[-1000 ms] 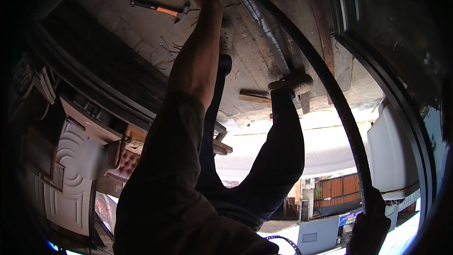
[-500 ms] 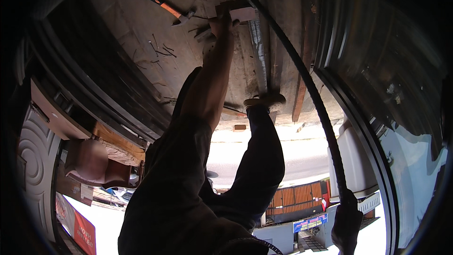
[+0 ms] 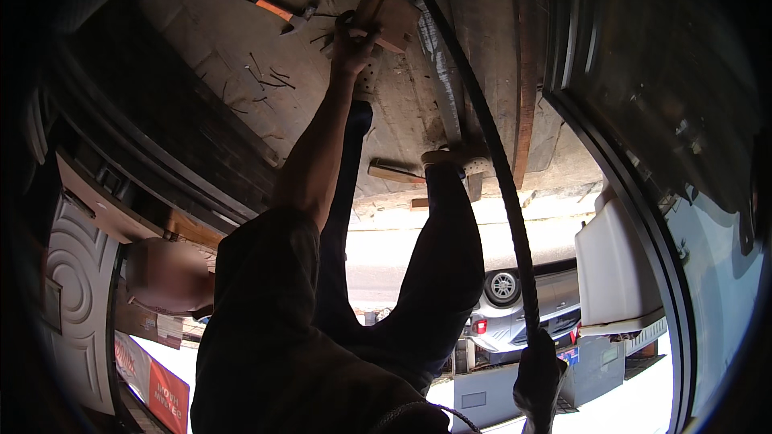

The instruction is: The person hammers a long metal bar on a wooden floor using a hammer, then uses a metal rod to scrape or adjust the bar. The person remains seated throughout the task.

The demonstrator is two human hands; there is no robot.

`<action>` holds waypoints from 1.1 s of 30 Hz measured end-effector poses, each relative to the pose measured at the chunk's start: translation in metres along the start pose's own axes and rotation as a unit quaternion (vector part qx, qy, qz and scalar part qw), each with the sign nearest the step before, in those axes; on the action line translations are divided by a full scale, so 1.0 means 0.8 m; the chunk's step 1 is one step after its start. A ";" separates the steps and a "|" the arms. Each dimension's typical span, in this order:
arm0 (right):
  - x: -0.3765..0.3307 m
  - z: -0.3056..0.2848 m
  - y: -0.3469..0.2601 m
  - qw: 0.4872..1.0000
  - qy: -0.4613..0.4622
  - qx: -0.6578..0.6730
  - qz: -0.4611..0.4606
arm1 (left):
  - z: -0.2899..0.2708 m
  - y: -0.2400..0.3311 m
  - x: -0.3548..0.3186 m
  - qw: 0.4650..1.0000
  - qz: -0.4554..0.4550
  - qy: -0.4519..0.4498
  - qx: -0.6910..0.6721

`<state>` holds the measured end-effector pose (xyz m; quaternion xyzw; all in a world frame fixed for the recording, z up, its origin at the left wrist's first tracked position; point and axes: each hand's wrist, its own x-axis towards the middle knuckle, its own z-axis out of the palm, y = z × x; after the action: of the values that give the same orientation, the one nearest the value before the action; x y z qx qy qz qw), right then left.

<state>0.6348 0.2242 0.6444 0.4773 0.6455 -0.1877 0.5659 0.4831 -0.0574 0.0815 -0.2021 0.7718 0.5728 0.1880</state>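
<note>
Wooden block (image 3: 390,16) sits in your left hand (image 3: 351,42), fingers closed around its lower end; its long axis runs diagonally toward the upper right. Your right hand (image 3: 537,370) is clamped on a dark twisted rod (image 3: 490,153), well apart. A hammer (image 3: 261,4) lies near the block.

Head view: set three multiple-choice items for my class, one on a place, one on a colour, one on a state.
1. Where is the hammer?
A in a hand
B on the floor, left of the wooden block
C on a shelf

2. Its handle is:
A orange and black
B blue
C white

3. The left hand is:
A open and empty
B gripping the wooden block
C flat on a wall

Answers:
1. B, it lies untouched on the floor.
2. A, orange near the head, black at the end.
3. B, fingers wrap the block.
</note>
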 end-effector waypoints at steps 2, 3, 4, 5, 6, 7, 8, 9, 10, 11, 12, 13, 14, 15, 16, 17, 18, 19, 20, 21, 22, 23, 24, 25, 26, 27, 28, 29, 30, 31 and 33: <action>-0.008 0.006 0.002 0.998 0.030 -0.015 -0.059 | -0.004 -0.021 0.021 0.994 -0.027 -0.103 0.018; -0.012 0.012 -0.002 0.995 0.045 -0.023 -0.088 | -0.002 -0.030 0.034 0.987 -0.039 -0.154 0.027; -0.012 0.017 -0.005 0.990 0.061 -0.031 -0.121 | 0.005 -0.022 0.036 0.990 -0.040 -0.138 0.004; -0.011 0.022 -0.009 0.984 0.076 -0.041 -0.153 | 0.010 -0.013 0.039 0.992 -0.039 -0.121 -0.019; -0.009 0.025 -0.011 0.977 0.090 -0.051 -0.186 | 0.018 -0.005 0.043 0.992 -0.068 -0.095 -0.056; -0.007 0.025 -0.012 0.969 0.102 -0.063 -0.217 | 0.022 0.006 0.040 0.988 -0.100 -0.068 -0.092; -0.002 0.024 -0.012 0.971 0.091 -0.057 -0.215 | 0.030 0.000 0.044 0.990 -0.092 -0.008 -0.108; 0.006 0.025 -0.013 0.972 0.080 -0.051 -0.213 | 0.035 -0.013 0.052 0.982 -0.117 -0.013 -0.147; 0.013 0.026 -0.013 0.974 0.069 -0.045 -0.212 | 0.035 -0.025 0.062 0.972 -0.142 -0.018 -0.185; 0.022 0.031 -0.012 0.966 0.081 -0.070 -0.234 | 0.035 -0.034 0.067 0.960 -0.168 -0.022 -0.222; 0.031 0.039 -0.008 0.958 0.093 -0.095 -0.256 | 0.035 -0.042 0.071 0.955 -0.179 -0.033 -0.236; 0.042 0.047 -0.004 0.947 0.104 -0.120 -0.278 | 0.035 -0.051 0.073 0.948 -0.159 -0.064 -0.267; 0.054 0.052 -0.001 0.943 0.110 -0.108 -0.296 | 0.034 -0.056 0.072 0.940 -0.142 -0.094 -0.296; 0.067 0.057 0.002 0.938 0.115 -0.096 -0.313 | 0.032 -0.061 0.070 0.929 -0.124 -0.123 -0.325; 0.079 0.064 0.009 0.932 0.121 -0.083 -0.331 | 0.038 -0.067 0.062 0.936 -0.097 -0.087 -0.328; 0.093 0.075 0.019 0.927 0.130 -0.093 -0.338 | 0.053 -0.063 0.048 0.940 -0.069 -0.052 -0.330; 0.107 0.087 0.034 0.922 0.140 -0.103 -0.346 | 0.064 -0.061 0.041 0.932 -0.068 -0.030 -0.355; 0.122 0.099 0.050 0.917 0.149 -0.114 -0.353 | 0.073 -0.058 0.035 0.924 -0.066 -0.009 -0.378; 0.144 0.109 0.066 0.889 0.174 -0.122 -0.406 | 0.076 -0.055 0.033 0.903 -0.088 0.000 -0.420; 0.167 0.116 0.068 0.886 0.184 -0.084 -0.418 | 0.071 -0.059 0.036 0.882 -0.103 0.011 -0.460; 0.181 0.122 0.084 0.895 0.169 -0.080 -0.406 | 0.067 -0.096 0.047 0.953 0.030 -0.035 -0.300; 0.195 0.131 0.096 0.906 0.154 -0.078 -0.387 | 0.071 -0.102 0.044 0.932 -0.005 -0.035 -0.360; 0.204 0.141 0.100 0.911 0.160 -0.045 -0.378 | 0.078 -0.098 0.039 0.908 -0.041 -0.037 -0.416; 0.214 0.150 0.100 0.915 0.165 -0.013 -0.368 | 0.087 -0.094 0.036 0.878 -0.076 -0.038 -0.470; 0.221 0.159 0.100 0.918 0.164 0.019 -0.360 | 0.090 -0.093 0.043 0.906 -0.124 0.013 -0.405; 0.237 0.167 0.094 0.914 0.171 0.009 -0.367 | 0.094 -0.089 0.042 0.919 -0.140 0.000 -0.369; 0.253 0.178 0.100 0.910 0.160 0.007 -0.383 | 0.095 -0.085 0.039 0.930 -0.155 -0.014 -0.332; 0.279 0.187 0.107 0.901 0.152 0.006 -0.407 | 0.094 -0.080 0.046 0.941 -0.161 -0.024 -0.296; 0.308 0.201 0.115 0.908 0.160 -0.020 -0.387 | 0.069 -0.095 0.063 0.972 -0.129 -0.100 -0.169; 0.331 0.217 0.126 0.920 0.180 -0.051 -0.344 | 0.083 -0.090 0.060 0.981 -0.114 -0.109 -0.112; 0.377 0.237 0.130 0.950 0.159 -0.065 -0.262 | 0.080 -0.082 0.066 0.992 -0.063 -0.106 0.023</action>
<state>0.8544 0.2469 0.3463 0.2771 0.8403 -0.2087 0.4165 0.4766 -0.0184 -0.0166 -0.1840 0.7462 0.5600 0.3095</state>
